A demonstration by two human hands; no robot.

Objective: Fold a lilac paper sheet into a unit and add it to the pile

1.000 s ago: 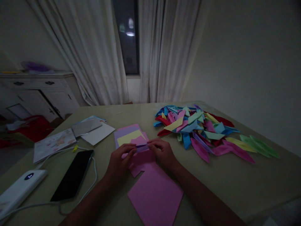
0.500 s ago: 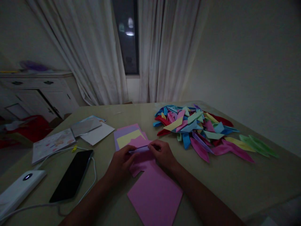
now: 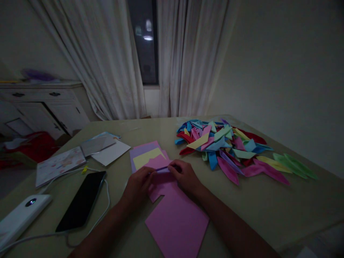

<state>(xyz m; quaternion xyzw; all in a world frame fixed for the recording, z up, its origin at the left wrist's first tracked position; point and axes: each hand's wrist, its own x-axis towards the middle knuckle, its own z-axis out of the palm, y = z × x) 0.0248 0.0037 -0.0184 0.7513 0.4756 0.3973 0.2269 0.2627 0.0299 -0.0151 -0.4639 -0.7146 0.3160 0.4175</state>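
Between my two hands is a narrow folded purple paper [image 3: 162, 168], seen nearly edge-on. My left hand [image 3: 139, 182] pinches its left end, and the fingers of my right hand [image 3: 183, 175] close on its right end. Beneath and in front of the hands lie pink sheets [image 3: 177, 222], the nearest one turned like a diamond. Just beyond my left hand, purple and pink sheets [image 3: 135, 153] lie under a yellow sheet [image 3: 145, 158]. A heap of folded colored paper pieces [image 3: 215, 139] rests on the table to the right.
On the left of the table [image 3: 258, 211] are a black phone [image 3: 82, 200], a white power bank [image 3: 23, 216] with a cable, a printed booklet [image 3: 60, 165] and white cards [image 3: 111, 152]. Curtains [image 3: 107, 64] and a wall stand behind.
The purple paper between my hands showed a wider face before and now appears as a thin dark strip. Both hands stay in nearly the same place.
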